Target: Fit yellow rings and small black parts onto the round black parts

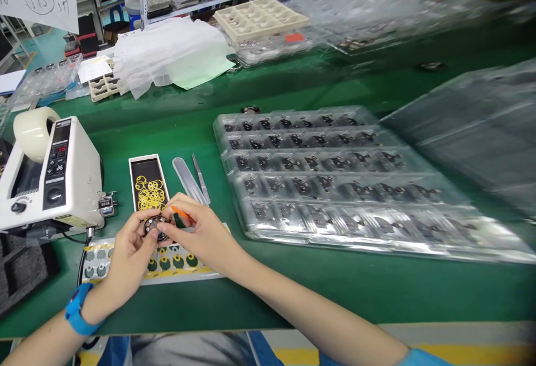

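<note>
My left hand [133, 246], with a blue band at the wrist, grips a small round dark part [154, 227] with shiny metal spots by its edge. My right hand [199, 229] presses its thumb and fingertips on the same part from the other side. A thin orange stick-like tool [182, 213] is tucked in the right hand's fingers; its kind is unclear. Under both hands lies a sheet of yellow-edged stickers [178, 272], partly hidden. Just beyond the fingers, a white box [131, 179] holds several thin yellow rings [149, 191].
Tweezers [201, 179] lie beside a clear plastic strip [186, 179]. A tape dispenser [75, 170] stands at left, near a dark foam tray [27, 268]. Right, a large clear tray [247, 223] holds many dark parts. Papers [167, 53] and a beige tray [262, 17] sit on the back ledge.
</note>
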{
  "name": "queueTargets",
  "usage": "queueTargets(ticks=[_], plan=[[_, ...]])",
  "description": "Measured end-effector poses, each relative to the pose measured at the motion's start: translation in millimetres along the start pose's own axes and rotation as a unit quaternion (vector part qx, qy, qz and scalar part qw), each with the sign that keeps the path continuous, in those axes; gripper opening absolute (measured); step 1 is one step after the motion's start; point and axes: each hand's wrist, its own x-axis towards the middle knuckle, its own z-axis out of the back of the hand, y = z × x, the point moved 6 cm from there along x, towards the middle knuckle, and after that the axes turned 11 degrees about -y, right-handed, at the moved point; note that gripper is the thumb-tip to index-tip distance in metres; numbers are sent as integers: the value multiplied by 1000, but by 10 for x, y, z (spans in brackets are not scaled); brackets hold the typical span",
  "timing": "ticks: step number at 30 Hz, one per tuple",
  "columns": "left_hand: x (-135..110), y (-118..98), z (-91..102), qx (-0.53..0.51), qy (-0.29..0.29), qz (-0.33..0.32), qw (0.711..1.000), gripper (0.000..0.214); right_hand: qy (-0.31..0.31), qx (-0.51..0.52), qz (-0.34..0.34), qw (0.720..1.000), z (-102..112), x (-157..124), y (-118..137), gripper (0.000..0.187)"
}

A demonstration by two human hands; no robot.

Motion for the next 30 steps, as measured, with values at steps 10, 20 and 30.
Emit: queueTargets(ticks=[10,20,30], plan=[[-12,-4,10,-2,4,-8,1000,31,5,19,5,1000,10,-14,32,21],[-4,16,50,40,-5,-26,999,31,-7,7,40,999,13,-36,55,20],[-8,-6,32,20,4,-25,999,30,-35,-25,96,994,49,-65,91,11]])
